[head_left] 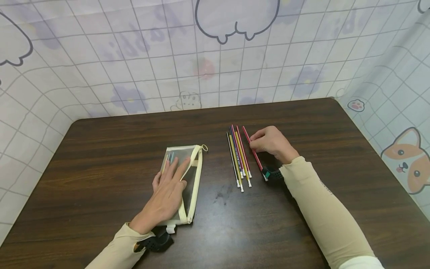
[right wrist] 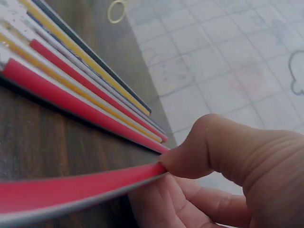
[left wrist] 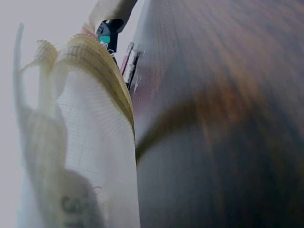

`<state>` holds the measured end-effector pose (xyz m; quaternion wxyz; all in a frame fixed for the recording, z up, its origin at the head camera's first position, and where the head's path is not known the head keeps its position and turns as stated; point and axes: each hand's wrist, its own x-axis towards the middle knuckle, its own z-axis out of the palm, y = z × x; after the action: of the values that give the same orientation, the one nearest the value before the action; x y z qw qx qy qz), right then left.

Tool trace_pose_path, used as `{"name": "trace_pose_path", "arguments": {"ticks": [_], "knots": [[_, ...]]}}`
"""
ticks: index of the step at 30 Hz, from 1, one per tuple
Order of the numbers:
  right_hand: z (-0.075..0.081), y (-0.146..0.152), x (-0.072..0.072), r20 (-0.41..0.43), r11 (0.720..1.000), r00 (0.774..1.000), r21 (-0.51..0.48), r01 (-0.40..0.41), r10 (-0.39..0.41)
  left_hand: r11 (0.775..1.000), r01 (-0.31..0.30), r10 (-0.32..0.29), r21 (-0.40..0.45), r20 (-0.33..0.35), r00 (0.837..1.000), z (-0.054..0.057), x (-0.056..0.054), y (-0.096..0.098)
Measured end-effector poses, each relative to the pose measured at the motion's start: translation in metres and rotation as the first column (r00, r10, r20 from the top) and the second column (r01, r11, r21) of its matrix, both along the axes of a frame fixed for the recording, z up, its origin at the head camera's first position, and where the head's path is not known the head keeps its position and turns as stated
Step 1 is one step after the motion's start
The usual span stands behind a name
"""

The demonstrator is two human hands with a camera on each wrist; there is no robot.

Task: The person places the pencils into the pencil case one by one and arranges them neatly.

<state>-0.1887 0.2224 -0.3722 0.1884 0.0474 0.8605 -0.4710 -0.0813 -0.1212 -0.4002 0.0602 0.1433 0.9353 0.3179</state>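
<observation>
My left hand lies on a mesh zip pouch with pale yellow edging, its fingers spread out over the top. Slim pencil-like items show through the mesh near the fingertips. In the left wrist view the pouch fills the left side, and the left hand is not clearly seen. Thumb and fingers of my right hand pinch a red pencil, which lies slanted with its white eraser end toward me. Just left of it is a row of several pencils, red, yellow and dark.
A dark wooden table carries everything. A ring-shaped zipper pull sticks out from the pouch's far right corner. Behind the table hangs a white grid-patterned cloth, which continues along both sides.
</observation>
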Motion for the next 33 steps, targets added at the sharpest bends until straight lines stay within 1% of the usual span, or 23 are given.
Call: {"name": "trace_pose_path", "arguments": {"ticks": [5,12,16,21,24,29,33], "knots": [[-0.001,0.004,-0.003,0.03,0.994,1.0,-0.109,0.011,-0.008,1.0,-0.001,0.001,-0.001,0.005,1.0,0.0,0.0,0.0],[-0.002,0.001,-0.005,0.067,0.967,0.998,-0.251,0.027,-0.011,1.0,0.003,-0.003,0.002,0.005,1.0,0.002,0.0,-0.001],[-0.001,-0.001,-0.005,0.07,0.945,0.998,-0.326,0.031,-0.008,1.0,0.003,-0.003,0.0,0.005,1.0,0.002,0.0,-0.001],[0.002,-0.005,-0.004,0.076,0.907,0.997,-0.421,0.022,0.011,1.0,0.0,0.0,-0.005,0.005,1.0,0.001,-0.001,-0.001],[0.003,-0.006,-0.003,0.078,0.892,0.997,-0.451,0.009,0.029,1.0,-0.002,0.002,-0.006,0.006,1.0,0.0,-0.001,-0.001],[0.003,-0.011,-0.001,0.068,0.879,0.996,-0.476,-0.012,0.051,1.0,0.002,-0.002,0.001,0.004,1.0,0.001,0.0,-0.001],[0.003,-0.018,0.001,0.061,0.858,0.995,-0.512,-0.037,0.079,1.0,0.001,-0.001,0.005,0.001,1.0,0.001,0.0,-0.001]]}}
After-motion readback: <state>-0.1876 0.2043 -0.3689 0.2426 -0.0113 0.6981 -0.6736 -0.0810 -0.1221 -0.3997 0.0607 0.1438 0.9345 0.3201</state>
